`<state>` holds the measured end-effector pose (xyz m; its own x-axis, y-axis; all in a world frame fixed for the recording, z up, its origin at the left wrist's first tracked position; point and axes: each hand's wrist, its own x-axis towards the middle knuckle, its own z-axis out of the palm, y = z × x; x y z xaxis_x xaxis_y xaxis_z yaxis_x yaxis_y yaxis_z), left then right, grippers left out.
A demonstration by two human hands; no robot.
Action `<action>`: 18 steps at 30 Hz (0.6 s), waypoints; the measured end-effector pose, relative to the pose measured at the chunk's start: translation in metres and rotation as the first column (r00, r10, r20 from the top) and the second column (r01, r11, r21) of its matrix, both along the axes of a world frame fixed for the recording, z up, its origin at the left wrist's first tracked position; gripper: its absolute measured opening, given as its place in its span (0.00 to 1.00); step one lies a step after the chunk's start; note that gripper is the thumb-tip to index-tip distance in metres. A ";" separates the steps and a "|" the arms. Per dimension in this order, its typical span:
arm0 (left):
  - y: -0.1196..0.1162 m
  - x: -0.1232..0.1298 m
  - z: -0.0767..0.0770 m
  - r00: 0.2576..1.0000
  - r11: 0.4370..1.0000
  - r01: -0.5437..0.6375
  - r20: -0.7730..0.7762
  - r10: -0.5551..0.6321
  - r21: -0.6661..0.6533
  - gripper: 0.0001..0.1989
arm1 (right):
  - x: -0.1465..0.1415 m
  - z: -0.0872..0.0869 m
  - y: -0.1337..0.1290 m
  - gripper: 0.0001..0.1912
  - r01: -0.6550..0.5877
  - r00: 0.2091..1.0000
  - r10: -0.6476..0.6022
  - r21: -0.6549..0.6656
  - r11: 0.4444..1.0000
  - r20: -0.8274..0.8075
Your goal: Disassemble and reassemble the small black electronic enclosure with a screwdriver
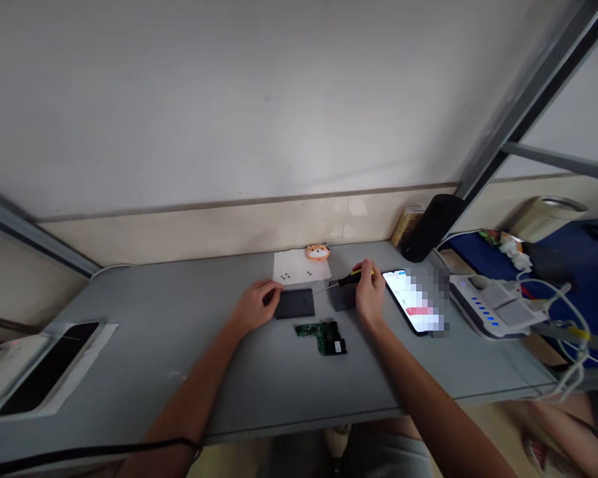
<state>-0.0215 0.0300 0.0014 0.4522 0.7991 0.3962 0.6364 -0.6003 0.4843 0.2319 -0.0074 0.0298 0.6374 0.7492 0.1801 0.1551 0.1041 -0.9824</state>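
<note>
My left hand rests at the left edge of a flat dark panel, thumb and fingers curled against its corner. In my right hand is a screwdriver with a black and yellow handle, its thin shaft pointing left to the panel's right edge. A second dark piece lies beneath the screwdriver, beside my right hand. Nearer to me is a green circuit board with a black part on its right. Behind the panel, several tiny dark screws sit on a white paper.
An orange animal-faced item is at the paper's back edge. To the right are a lit phone, a black cylinder and a white power strip with cables. A dark phone-like slab lies far left. Another person's leg shows lower right.
</note>
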 end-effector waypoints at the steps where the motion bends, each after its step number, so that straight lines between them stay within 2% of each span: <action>1: 0.001 0.000 0.000 1.000 1.000 -0.005 0.002 0.005 -0.002 0.11 | -0.001 0.000 0.001 0.27 0.000 1.000 -0.001 0.010 1.000 0.012; 8: 0.002 0.001 0.001 0.999 0.999 -0.044 0.025 0.043 0.021 0.11 | -0.010 0.000 0.005 0.24 -0.012 0.995 0.009 0.033 0.999 0.096; 18: 0.007 -0.002 -0.005 0.996 0.996 -0.070 0.055 0.067 0.059 0.10 | -0.013 -0.011 0.006 0.24 -0.022 0.986 0.003 0.110 0.994 0.166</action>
<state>-0.0234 0.0372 -0.0038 0.3743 0.8014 0.4665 0.6518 -0.5852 0.4823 0.2191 -0.0018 0.0191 0.5828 0.7261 0.3648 0.3121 0.2145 -0.9255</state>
